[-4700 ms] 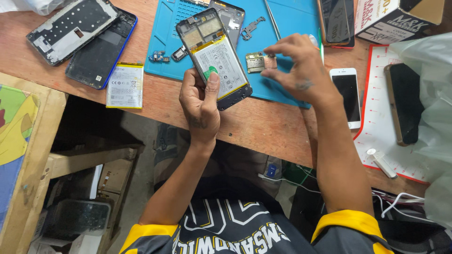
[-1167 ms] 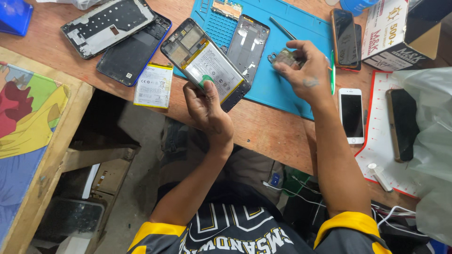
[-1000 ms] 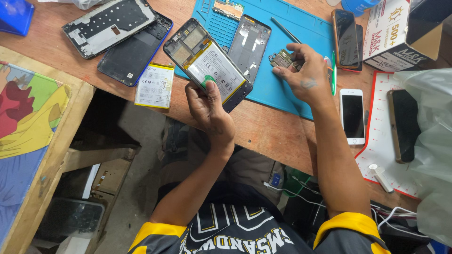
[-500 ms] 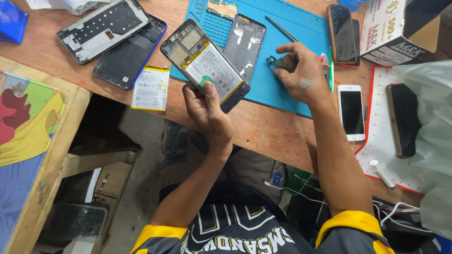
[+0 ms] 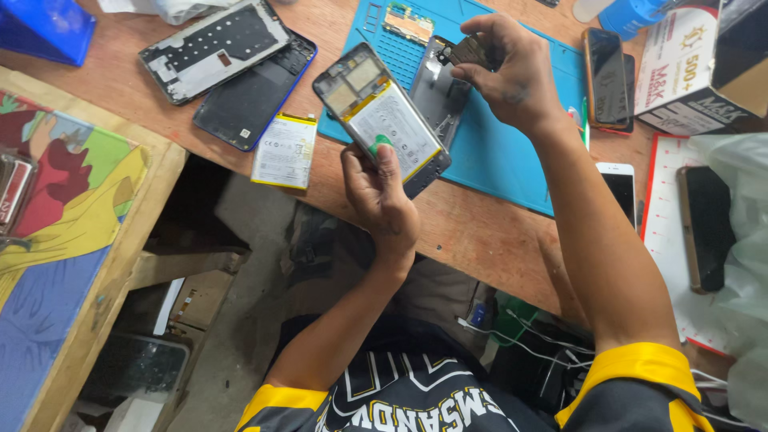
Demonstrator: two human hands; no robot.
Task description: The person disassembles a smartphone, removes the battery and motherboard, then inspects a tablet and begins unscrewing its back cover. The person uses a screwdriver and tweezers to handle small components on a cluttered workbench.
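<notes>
Left hand (image 5: 382,192) grips the opened phone (image 5: 380,118) by its lower end, so the phone tilts up and away from the palm. Right hand (image 5: 504,68) pinches a small part (image 5: 468,52) at its fingertips, up and to the right of the phone, over the blue mat (image 5: 496,152).

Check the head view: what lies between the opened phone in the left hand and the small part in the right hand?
In the head view, a grey phone back cover lies on the blue mat between the opened phone and the small part.

Opened phone (image 5: 382,120) held over table's (image 5: 472,232) near edge, partly over work mat (image 5: 496,152). Loose battery (image 5: 285,150) just left of it. Phone frame (image 5: 214,48) farther left, overlapping back cover (image 5: 254,94). Upright phones (image 5: 608,76) right of mat.
</notes>
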